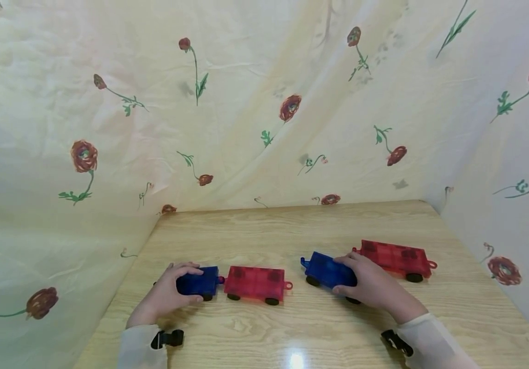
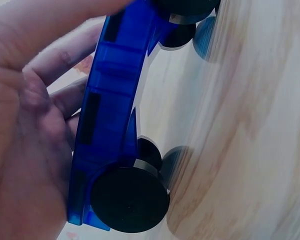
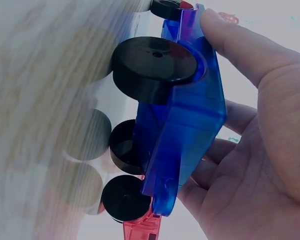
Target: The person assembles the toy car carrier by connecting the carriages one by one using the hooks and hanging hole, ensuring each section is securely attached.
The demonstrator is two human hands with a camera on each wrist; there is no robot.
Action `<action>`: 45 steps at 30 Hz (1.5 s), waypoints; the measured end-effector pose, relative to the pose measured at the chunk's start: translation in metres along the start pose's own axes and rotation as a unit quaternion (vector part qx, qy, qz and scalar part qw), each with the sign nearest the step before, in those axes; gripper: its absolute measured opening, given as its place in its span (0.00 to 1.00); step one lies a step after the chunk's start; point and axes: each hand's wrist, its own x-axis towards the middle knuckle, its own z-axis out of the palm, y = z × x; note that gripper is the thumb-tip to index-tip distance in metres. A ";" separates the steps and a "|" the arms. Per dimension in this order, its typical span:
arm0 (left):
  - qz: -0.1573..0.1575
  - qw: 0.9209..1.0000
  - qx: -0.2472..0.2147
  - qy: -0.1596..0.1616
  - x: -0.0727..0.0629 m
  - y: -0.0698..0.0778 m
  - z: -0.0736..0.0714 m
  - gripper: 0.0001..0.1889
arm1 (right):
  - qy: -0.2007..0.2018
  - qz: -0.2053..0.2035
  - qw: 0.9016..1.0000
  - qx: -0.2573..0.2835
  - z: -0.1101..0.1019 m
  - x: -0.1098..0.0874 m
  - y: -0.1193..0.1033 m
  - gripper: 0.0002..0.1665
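Observation:
On the left of the table, my left hand (image 1: 169,290) grips a blue toy wagon (image 1: 207,280), thumb on the near side and fingers on the far side. Its right end meets a red toy wagon (image 1: 255,283) at a small coupling; whether they are linked I cannot tell. A second blue toy wagon (image 1: 325,270) is held between the thumb and fingers of my right hand (image 1: 375,284). Its hook (image 1: 304,263) points left, apart from the red wagon's ring (image 1: 289,285). Black wheels (image 2: 130,200) show under the left blue wagon, and wheels (image 3: 152,70) under the right one.
Just behind my right hand stands another red toy wagon (image 1: 395,258), a ring at its right end. Floral cloth (image 1: 246,128) surrounds the back and sides of the wooden table (image 1: 264,338). Black buckles (image 1: 167,339) hang at both wrists.

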 end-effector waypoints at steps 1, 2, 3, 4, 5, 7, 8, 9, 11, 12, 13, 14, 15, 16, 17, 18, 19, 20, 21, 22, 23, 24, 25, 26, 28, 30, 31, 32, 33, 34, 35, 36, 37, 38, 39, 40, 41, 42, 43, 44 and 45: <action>-0.002 1.000 -0.003 0.004 0.000 0.000 0.001 0.30 | -0.001 0.002 1.000 0.001 0.000 0.000 0.000 0.46; -0.001 1.000 -0.008 0.009 0.001 0.001 0.001 0.30 | -0.002 0.004 1.000 0.001 0.000 0.000 0.000 0.46; 0.003 1.000 -0.014 0.013 0.001 0.002 0.002 0.30 | -0.002 0.006 1.000 0.001 0.001 -0.001 0.000 0.46; 0.008 1.000 -0.017 0.019 0.002 0.003 0.003 0.31 | -0.002 0.007 1.000 0.000 0.001 -0.001 0.000 0.46; 0.015 0.999 -0.019 0.027 0.002 0.004 0.005 0.31 | -0.002 0.008 1.000 0.000 0.001 -0.001 0.000 0.46; 0.032 0.998 -0.021 0.041 0.004 0.008 0.008 0.31 | -0.001 0.008 1.000 -0.002 0.002 -0.001 0.000 0.46; 0.041 0.998 -0.023 0.048 0.005 0.011 0.010 0.32 | -0.001 0.008 1.000 -0.002 0.002 -0.001 0.001 0.46; 0.050 0.997 -0.025 0.053 0.007 0.013 0.012 0.32 | 0.000 0.009 1.000 -0.003 0.002 -0.001 0.001 0.46; 0.064 0.996 -0.022 0.064 0.010 0.019 0.016 0.31 | 0.000 0.008 1.000 -0.002 0.002 -0.001 0.001 0.46; 0.070 0.995 -0.020 0.065 0.012 0.022 0.018 0.31 | 0.000 0.008 1.000 -0.002 0.002 -0.001 0.001 0.46; 0.076 0.995 -0.017 0.065 0.015 0.025 0.020 0.31 | -0.001 0.007 1.000 -0.002 0.002 -0.001 0.001 0.46; 0.083 0.994 -0.016 0.064 0.017 0.027 0.022 0.31 | -0.001 0.007 1.000 -0.002 0.002 0.000 0.001 0.46; 0.088 0.994 -0.015 0.060 0.018 0.030 0.024 0.31 | -0.001 0.007 1.000 -0.002 0.002 0.000 0.001 0.46; 0.089 0.994 -0.012 0.055 0.020 0.033 0.027 0.31 | -0.001 0.006 1.000 -0.001 0.003 0.000 0.001 0.46; 0.091 0.995 -0.008 0.049 0.021 0.036 0.028 0.31 | -0.002 0.006 1.000 -0.001 0.003 0.000 0.001 0.46; 0.090 0.995 -0.005 0.044 0.022 0.038 0.030 0.32 | -0.002 0.006 1.000 0.000 0.003 0.000 0.001 0.46; 0.088 0.995 -0.002 0.040 0.023 0.041 0.032 0.32 | -0.003 0.006 1.000 0.001 0.003 0.000 0.001 0.46; 0.085 0.996 0.002 0.035 0.024 0.044 0.034 0.32 | -0.003 0.006 1.000 0.001 0.003 0.000 0.001 0.46; 0.083 0.996 0.007 0.031 0.025 0.047 0.036 0.32 | -0.002 0.006 1.000 0.002 0.003 0.000 0.001 0.46; 0.078 0.997 0.011 0.028 0.026 0.050 0.038 0.32 | -0.002 0.006 1.000 0.002 0.003 0.001 0.001 0.46; 0.074 0.997 0.015 0.024 0.026 0.053 0.040 0.33 | -0.002 0.005 1.000 0.002 0.003 0.001 0.001 0.46; 0.069 0.997 0.018 0.020 0.027 0.057 0.042 0.33 | -0.001 0.004 1.000 0.001 0.003 0.001 0.001 0.46; 0.065 0.998 0.020 0.015 0.028 0.061 0.044 0.33 | 0.001 0.002 1.000 0.001 0.003 0.001 0.001 0.46; 0.064 0.998 0.024 0.010 0.028 0.064 0.046 0.33 | 0.003 -0.001 1.000 0.000 0.003 0.001 0.001 0.46; 0.061 0.998 0.032 0.001 0.029 0.071 0.050 0.34 | 0.006 -0.005 1.000 -0.001 0.003 0.001 0.000 0.46; 0.063 0.997 0.042 -0.007 0.031 0.077 0.055 0.35 | 0.007 -0.007 1.000 -0.001 0.003 0.001 0.000 0.45; 0.067 0.997 0.046 -0.012 0.031 0.080 0.058 0.36 | 0.008 -0.008 1.000 -0.001 0.003 0.001 0.000 0.45; 0.070 0.996 0.054 -0.016 0.032 0.083 0.061 0.37 | 0.008 -0.008 1.000 -0.001 0.004 0.000 0.000 0.45; 0.073 0.995 0.059 -0.021 0.033 0.086 0.064 0.38 | 0.008 -0.008 1.000 -0.002 0.004 0.000 0.000 0.45; 0.076 0.995 0.064 -0.027 0.033 0.088 0.067 0.39 | 0.009 -0.008 1.000 -0.002 0.004 0.001 0.001 0.45; 0.079 0.994 0.069 -0.033 0.034 0.091 0.070 0.40 | 0.010 -0.009 1.000 -0.002 0.005 0.001 0.001 0.45; 0.082 0.993 0.073 -0.040 0.035 0.094 0.073 0.41 | 0.010 -0.010 1.000 -0.002 0.005 0.001 0.001 0.45; 0.086 0.992 0.078 -0.045 0.035 0.096 0.075 0.42 | 0.011 -0.011 1.000 -0.003 0.006 0.001 0.001 0.45; 0.088 0.991 0.083 -0.051 0.036 0.099 0.078 0.42 | 0.012 -0.011 1.000 -0.003 0.006 0.001 0.001 0.45; 0.091 0.991 0.084 -0.057 0.036 0.101 0.080 0.43 | 0.012 -0.010 1.000 -0.003 0.006 0.001 0.001 0.45; 0.093 0.990 0.087 -0.062 0.036 0.104 0.081 0.44 | 0.012 -0.009 1.000 -0.004 0.006 0.001 0.001 0.45; 0.096 0.989 0.088 -0.067 0.037 0.106 0.083 0.44 | 0.011 -0.009 1.000 -0.003 0.006 0.001 0.002 0.45; 0.099 0.988 0.093 -0.072 0.037 0.107 0.085 0.45 | 0.010 -0.009 1.000 -0.002 0.006 0.001 0.002 0.45; 0.101 0.987 0.097 -0.076 0.038 0.109 0.087 0.45 | 0.009 -0.009 1.000 -0.002 0.006 0.001 0.001 0.45; 0.102 0.987 0.100 -0.081 0.038 0.110 0.088 0.46 | 0.008 -0.009 1.000 -0.002 0.006 0.001 0.001 0.45; 0.102 0.986 0.103 -0.084 0.038 0.111 0.090 0.46 | 0.008 -0.010 1.000 -0.002 0.006 0.001 0.001 0.45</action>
